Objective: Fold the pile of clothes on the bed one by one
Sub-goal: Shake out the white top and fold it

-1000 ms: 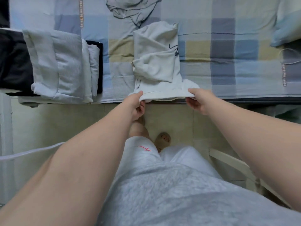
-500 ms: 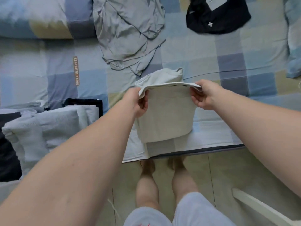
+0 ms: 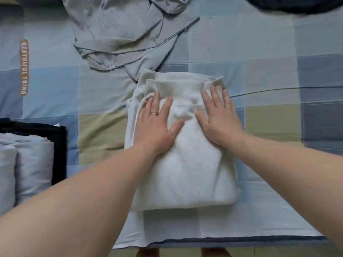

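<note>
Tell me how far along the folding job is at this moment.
Done: a stack of folded pale grey and black clothes lies at the left edge of the checked bedsheet. In hand: the folded white garment, with the left hand and right hand pressing flat on it. Left: the crumpled grey garment beyond it and a dark garment at the top right edge; neither looks folded.

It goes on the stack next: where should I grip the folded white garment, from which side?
Probably its two long sides, left hand and right hand each sliding under one. The folded white garment lies flat; its far edge shows loose layered ends, near edge a closed fold.
</note>
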Motion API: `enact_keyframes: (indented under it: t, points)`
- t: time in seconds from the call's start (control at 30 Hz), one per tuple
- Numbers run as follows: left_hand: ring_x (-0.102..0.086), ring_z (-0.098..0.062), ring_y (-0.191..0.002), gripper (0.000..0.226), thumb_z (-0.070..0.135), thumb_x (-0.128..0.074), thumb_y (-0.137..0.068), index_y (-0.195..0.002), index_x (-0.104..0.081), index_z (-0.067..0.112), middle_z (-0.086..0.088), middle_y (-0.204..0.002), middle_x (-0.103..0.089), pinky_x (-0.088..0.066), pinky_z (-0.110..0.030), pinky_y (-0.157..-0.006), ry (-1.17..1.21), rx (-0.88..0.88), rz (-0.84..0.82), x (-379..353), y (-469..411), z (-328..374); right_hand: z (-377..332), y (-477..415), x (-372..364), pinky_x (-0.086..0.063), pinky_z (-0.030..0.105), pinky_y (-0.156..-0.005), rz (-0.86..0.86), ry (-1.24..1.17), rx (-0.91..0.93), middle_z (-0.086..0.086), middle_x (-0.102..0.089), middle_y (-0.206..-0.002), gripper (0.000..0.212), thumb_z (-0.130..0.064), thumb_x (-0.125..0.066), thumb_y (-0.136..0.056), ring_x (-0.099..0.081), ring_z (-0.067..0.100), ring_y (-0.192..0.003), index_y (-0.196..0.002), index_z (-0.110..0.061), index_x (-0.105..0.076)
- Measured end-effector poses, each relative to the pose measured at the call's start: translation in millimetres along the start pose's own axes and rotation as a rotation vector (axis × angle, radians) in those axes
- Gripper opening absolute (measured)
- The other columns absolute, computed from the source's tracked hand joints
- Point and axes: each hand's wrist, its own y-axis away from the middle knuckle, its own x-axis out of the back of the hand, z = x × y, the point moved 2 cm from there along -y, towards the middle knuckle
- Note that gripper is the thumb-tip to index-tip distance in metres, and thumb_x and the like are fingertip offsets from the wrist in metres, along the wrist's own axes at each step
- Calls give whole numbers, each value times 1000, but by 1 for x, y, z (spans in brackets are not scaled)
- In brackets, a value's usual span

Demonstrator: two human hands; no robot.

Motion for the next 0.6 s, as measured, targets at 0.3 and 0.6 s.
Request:
enact_keyframes:
  t: [0.3,0.6]
  points:
    - [19,-17,-153,83,74,-30,-92,-159,3,39,0,-168,20,13,-36,-123,-118,4,47,-26,-8,-6,6,-10,-27,3,56,-123,123,213,35,1,19,-168,74,-57,-23,-99,19,33,-153,-160,-29,7]
    - [-4,-28,-154,110,65,-70,-78,-159,-3,34,1,-169,6,-10,-46,-122,92,404,138,29,31,-17,10,23,22,-14,42,-124,101,-394,-314,12,-8,-166,99,-44,-70,-87,-12,29,-153,-160,-18,-10]
